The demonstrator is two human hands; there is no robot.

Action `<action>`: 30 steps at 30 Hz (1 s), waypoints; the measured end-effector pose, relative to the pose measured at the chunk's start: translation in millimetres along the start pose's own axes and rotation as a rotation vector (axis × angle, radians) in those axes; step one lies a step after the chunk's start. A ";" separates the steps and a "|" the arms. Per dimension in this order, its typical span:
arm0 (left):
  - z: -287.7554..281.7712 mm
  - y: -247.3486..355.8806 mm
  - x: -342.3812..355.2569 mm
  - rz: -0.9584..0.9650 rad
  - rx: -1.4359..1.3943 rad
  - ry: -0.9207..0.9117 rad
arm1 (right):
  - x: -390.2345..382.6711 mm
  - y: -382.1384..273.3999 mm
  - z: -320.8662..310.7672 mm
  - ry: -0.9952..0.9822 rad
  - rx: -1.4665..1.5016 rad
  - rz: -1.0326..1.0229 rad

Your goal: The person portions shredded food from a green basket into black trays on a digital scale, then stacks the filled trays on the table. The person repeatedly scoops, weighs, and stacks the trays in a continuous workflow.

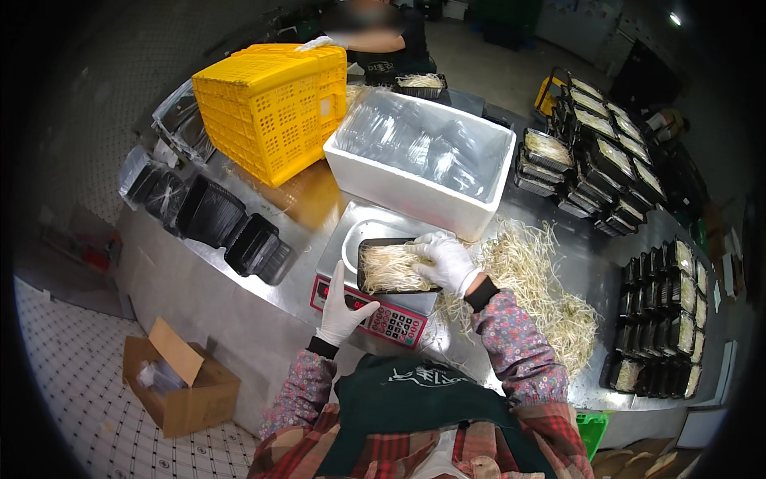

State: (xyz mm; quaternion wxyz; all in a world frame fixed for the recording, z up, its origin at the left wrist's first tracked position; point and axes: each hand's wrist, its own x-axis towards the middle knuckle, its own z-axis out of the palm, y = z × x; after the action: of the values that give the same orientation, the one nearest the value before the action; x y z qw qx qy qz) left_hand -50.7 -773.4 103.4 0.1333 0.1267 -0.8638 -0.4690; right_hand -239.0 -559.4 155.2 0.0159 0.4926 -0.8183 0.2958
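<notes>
Spreading at the scale front: left hand (341, 311), white-gloved, thumb and fingers apart; contact with the scale (389, 321) cannot be told.
Tray (383, 242): black, on the scale plate, filled with sprouts (391, 267).
Right hand (448, 263): white-gloved, fingers bent over the sprouts at the tray's right end; whether they pinch any cannot be told.
Pile (531, 283): loose sprouts on the table (586, 259), right of the scale.
Filled trays (685, 334): stacked along the right side.
Black trays (211, 209): at the table's left edge.
Foam box (399, 188): white, beyond the scale, clear film (431, 148) inside.
Crate (271, 116): yellow, perforated.
Co-worker (411, 33): one gloved hand (321, 42) on the crate.
</notes>
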 end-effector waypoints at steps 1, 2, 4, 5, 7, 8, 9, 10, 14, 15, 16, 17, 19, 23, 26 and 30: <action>2.7 -0.5 -2.3 -0.015 -0.020 -0.019 | -3.5 1.1 -8.6 0.070 0.028 -0.018; 8.3 0.3 -2.8 0.002 -0.034 -0.012 | -5.1 0.0 -17.6 0.019 0.112 0.107; 21.2 11.6 7.1 0.143 -0.013 0.053 | -9.5 -0.1 -11.2 0.162 0.112 0.108; 26.6 19.9 15.5 0.218 0.002 0.088 | -10.5 -1.2 -3.7 0.239 0.113 0.105; 43.0 26.8 32.8 0.353 0.164 0.131 | -16.0 1.2 36.0 0.231 0.106 0.084; 49.8 28.0 45.5 0.356 0.279 0.083 | -17.0 0.3 56.3 0.179 0.050 0.116; 56.0 28.3 54.6 0.358 0.395 0.035 | -16.8 -0.6 71.8 0.126 -0.003 0.148; 60.3 27.8 57.0 0.370 0.588 -0.011 | -14.7 -3.2 78.1 0.051 0.037 0.239; 66.9 22.9 62.4 0.328 0.615 -0.037 | -0.8 -17.1 80.7 -0.069 0.009 0.409; 65.9 22.3 65.0 0.328 0.616 -0.032 | 2.3 -20.1 79.1 -0.078 -0.020 0.432; 63.2 23.2 65.3 0.336 0.610 -0.034 | 1.7 -14.6 83.3 -0.082 0.007 0.414; 58.3 21.8 63.4 0.340 0.602 -0.040 | 0.6 -15.8 74.1 -0.118 0.041 0.364; 45.6 18.1 62.9 0.313 0.534 -0.069 | -7.2 -8.5 67.8 0.027 0.246 0.211; 4.6 1.3 57.1 0.300 0.523 -0.039 | 4.1 18.1 21.8 0.378 0.392 0.350; -11.8 -2.8 56.5 0.286 0.531 -0.061 | 2.2 43.0 45.5 0.258 -0.195 0.477; -14.7 2.6 56.0 0.282 0.530 -0.078 | -15.5 46.3 87.2 -0.140 -0.278 0.254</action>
State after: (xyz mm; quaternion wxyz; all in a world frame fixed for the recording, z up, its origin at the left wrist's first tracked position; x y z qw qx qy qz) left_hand -98.0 -802.7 119.6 0.1263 0.0177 -0.9696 -0.2088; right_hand -245.7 -574.9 56.7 -0.0105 0.3979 -0.9059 0.1444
